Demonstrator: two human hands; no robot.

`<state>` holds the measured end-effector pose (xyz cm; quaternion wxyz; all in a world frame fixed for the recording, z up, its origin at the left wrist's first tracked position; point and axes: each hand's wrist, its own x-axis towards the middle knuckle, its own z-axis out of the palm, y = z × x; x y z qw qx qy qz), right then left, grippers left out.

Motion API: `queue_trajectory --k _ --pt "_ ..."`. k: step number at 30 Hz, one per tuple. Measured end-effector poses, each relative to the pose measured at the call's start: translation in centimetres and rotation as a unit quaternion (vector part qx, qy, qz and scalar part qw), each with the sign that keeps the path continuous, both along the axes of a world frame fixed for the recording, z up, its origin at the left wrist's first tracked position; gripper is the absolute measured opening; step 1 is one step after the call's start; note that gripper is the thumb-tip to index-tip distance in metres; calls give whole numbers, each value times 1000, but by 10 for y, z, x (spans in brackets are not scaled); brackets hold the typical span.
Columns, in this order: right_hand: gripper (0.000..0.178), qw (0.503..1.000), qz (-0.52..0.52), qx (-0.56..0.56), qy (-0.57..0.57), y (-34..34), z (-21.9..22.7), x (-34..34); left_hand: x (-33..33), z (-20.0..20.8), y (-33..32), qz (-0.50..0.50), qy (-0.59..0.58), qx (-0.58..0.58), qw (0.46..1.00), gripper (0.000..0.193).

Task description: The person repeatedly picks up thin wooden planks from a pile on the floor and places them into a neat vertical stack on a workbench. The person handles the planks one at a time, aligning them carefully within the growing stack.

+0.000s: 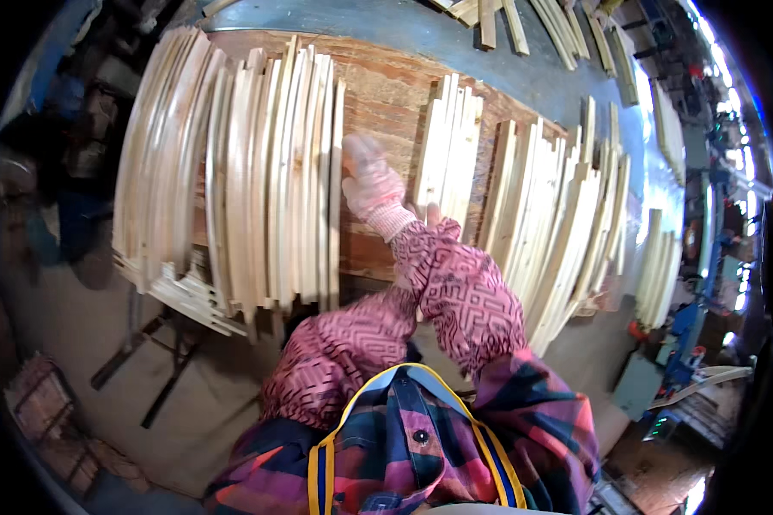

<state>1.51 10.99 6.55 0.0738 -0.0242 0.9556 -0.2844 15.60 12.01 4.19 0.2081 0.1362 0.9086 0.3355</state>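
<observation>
My forearms, in pink patterned sleeve covers, cross in front of me. The right one lies over the left. My right hand (pixel 373 178), in a pale glove, reaches to the left, beside the outermost strip (pixel 337 189) of a large left-hand row of wooden strips (pixel 266 172). Motion blurs its fingers, so I cannot see whether it touches that strip. My left hand (pixel 434 211) is mostly hidden behind the right sleeve. Only its fingertips show, at the near end of a small middle group of pale wooden strips (pixel 451 146). Their grip is hidden.
The strips lie on a brown plywood board (pixel 374 77). Another uneven row of strips (pixel 550 215) stands to the right. Farther back, more sticks (pixel 515 26) lie on a blue-grey surface (pixel 404 34). Dark metal legs (pixel 172 360) stick out below at left. Machinery (pixel 678 343) stands at right.
</observation>
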Motion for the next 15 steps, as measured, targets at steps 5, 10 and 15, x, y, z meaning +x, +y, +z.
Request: queue_trajectory --k 5,10,15 --pt "67 858 -330 -393 19 47 91 40 -54 -41 75 173 169 -128 962 91" --pt "62 889 -391 -194 139 154 29 114 -92 7 72 153 -53 -41 986 105" --pt "57 921 -351 -58 -159 158 0 135 -110 -37 -21 121 -464 607 634 94"
